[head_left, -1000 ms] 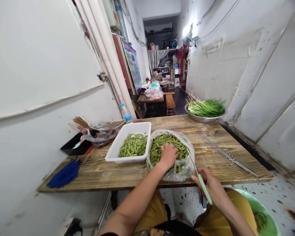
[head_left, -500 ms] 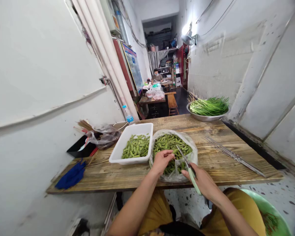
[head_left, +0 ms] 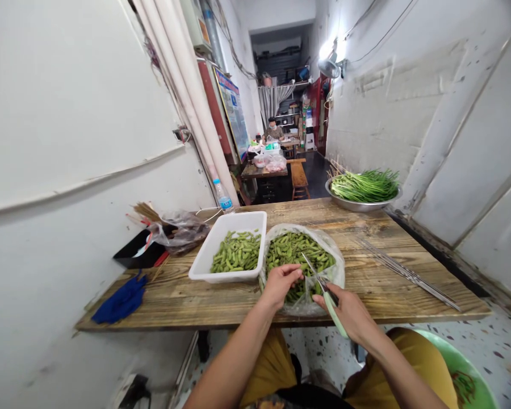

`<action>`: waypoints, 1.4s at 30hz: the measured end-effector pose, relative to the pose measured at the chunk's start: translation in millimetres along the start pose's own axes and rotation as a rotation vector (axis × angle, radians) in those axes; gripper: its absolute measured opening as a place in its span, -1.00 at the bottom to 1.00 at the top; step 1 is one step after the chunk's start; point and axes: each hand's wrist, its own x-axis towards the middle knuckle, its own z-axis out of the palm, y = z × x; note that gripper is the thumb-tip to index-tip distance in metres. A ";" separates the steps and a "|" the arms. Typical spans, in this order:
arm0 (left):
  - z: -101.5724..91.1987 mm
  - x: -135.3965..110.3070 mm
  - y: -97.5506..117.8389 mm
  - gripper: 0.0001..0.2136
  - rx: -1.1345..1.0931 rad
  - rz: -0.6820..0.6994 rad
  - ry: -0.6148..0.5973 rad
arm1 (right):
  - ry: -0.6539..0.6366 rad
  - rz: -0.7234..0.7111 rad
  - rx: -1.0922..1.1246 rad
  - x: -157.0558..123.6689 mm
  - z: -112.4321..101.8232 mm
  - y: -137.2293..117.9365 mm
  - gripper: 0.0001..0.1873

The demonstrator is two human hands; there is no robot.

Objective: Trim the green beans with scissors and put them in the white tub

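Well, going by the head view, the person sits at a wooden table (head_left: 355, 241) with both hands over an open plastic bag (head_left: 337, 270) heaped with green pods (head_left: 298, 249). The left hand (head_left: 280, 286) is at the near left part of the heap, thumb and forefinger drawn together; I can't tell from here whether a pod is caught between them. The right hand (head_left: 346, 309) has its fingers wrapped round the pale green handles of a pair of scissors (head_left: 329, 304), blades pointing up and leftward over the pods, near the left fingertips.

Just left of the bag stands a white tub (head_left: 199, 266) with more pods lying in it. Further left I see a blue cloth (head_left: 120, 299) by the table's edge and a black tray (head_left: 130, 255) near the wall. A bottle (head_left: 225, 199) stands behind the tub. Over on the right, long metal skewers (head_left: 411, 276) lie on the wood, and a metal bowl (head_left: 361, 206) of long greens sits at the far corner. Well beyond, a co-worker (head_left: 272, 132) sits at another table.
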 end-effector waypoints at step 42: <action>-26.4 -15.6 28.5 -0.74 0.518 0.290 -0.377 | -0.017 -0.157 -0.185 -1.1 -9.1 1.0 -0.51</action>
